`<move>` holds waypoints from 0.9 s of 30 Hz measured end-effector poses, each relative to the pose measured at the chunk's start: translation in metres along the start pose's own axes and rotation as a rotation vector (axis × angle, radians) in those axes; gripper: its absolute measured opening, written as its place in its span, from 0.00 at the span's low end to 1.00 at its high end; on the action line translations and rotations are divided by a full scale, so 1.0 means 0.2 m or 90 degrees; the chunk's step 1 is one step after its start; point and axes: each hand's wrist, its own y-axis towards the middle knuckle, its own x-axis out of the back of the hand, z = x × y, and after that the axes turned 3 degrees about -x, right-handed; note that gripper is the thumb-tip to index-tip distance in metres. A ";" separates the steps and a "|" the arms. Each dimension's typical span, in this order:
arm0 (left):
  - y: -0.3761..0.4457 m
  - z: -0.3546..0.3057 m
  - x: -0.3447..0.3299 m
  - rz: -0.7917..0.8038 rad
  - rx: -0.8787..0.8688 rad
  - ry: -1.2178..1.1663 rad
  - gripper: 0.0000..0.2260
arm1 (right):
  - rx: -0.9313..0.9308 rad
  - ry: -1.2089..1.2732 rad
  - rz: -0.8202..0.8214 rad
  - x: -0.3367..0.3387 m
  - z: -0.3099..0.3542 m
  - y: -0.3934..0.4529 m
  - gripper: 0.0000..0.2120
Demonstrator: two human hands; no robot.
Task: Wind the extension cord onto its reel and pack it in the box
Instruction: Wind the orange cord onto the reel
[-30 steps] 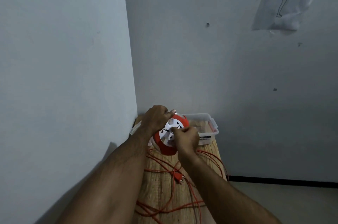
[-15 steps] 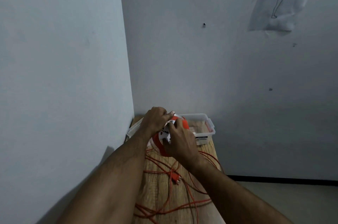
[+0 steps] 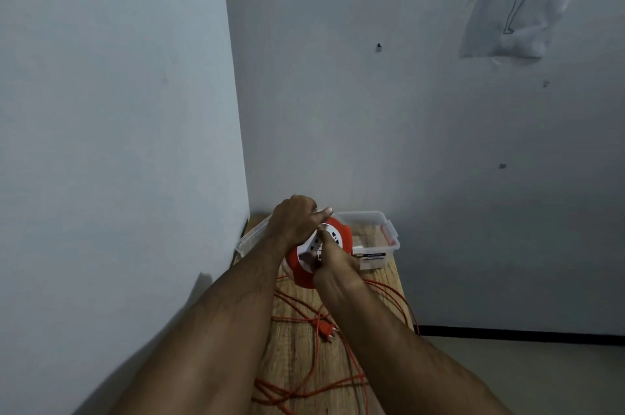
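An orange reel point(image 3: 299, 270) with a white socket face stands tilted on the wooden table point(image 3: 297, 347), near its far end. My left hand point(image 3: 296, 220) grips the reel's top rim. My right hand point(image 3: 333, 262) rests on the white face, fingers closed on a part of it that I cannot make out. Orange cord point(image 3: 314, 380) lies loose in loops over the table, and its plug point(image 3: 326, 330) lies between my forearms. A clear plastic box point(image 3: 378, 242) stands behind the reel, against the wall.
The table sits in a corner, with a wall close on the left and another just behind the box. A clear lid point(image 3: 252, 235) lies at the table's far left. Some cord hangs over the table's right edge point(image 3: 411, 309), above the floor.
My right hand has moved around the reel's white face, from its right side toward its lower middle. My left hand stays on the top rim. The loose cord has shifted slightly.
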 end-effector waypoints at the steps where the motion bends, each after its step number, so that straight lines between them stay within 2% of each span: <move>1: 0.00 0.01 0.00 0.001 0.002 -0.001 0.23 | -0.006 0.029 0.021 0.00 0.01 0.02 0.43; 2: 0.00 0.03 0.00 -0.001 0.007 -0.009 0.23 | 0.008 0.022 0.040 0.01 0.01 0.02 0.37; 3: 0.00 0.05 0.01 -0.008 0.015 -0.023 0.22 | 0.063 -0.052 0.049 0.03 0.01 0.02 0.31; 4: 0.00 0.06 0.02 -0.017 0.026 -0.039 0.22 | 0.185 -0.176 0.042 0.07 0.00 0.02 0.25; 6: 0.00 0.08 0.03 -0.028 0.041 -0.059 0.22 | 0.604 -0.471 0.019 0.15 -0.01 0.04 0.16; 7: 0.00 0.08 0.03 -0.025 0.040 -0.065 0.22 | 0.802 -0.583 0.015 0.19 -0.01 0.04 0.16; 8: 0.00 0.08 0.04 -0.020 0.037 -0.068 0.22 | 0.940 -0.673 0.024 0.21 -0.01 0.04 0.18; 10: 0.01 0.06 0.03 -0.007 0.030 -0.066 0.21 | 1.056 -0.832 0.050 0.23 -0.02 0.04 0.24; 13: 0.00 0.04 0.02 0.001 0.029 -0.061 0.21 | 1.049 -0.961 0.046 0.22 -0.01 0.03 0.34; 15: 0.00 0.02 0.01 0.005 0.026 -0.064 0.21 | 1.001 -0.978 0.036 0.22 0.01 0.03 0.35; 17: -0.01 0.02 0.02 0.002 0.026 -0.068 0.21 | 0.940 -0.968 0.025 0.21 0.01 0.02 0.34; 20: 0.00 0.01 0.02 0.004 0.021 -0.061 0.22 | 0.927 -0.958 0.008 0.20 -0.01 0.02 0.33; 27: -0.03 0.02 0.03 0.043 -0.014 -0.043 0.25 | 0.826 -0.790 0.106 0.19 -0.03 0.02 0.26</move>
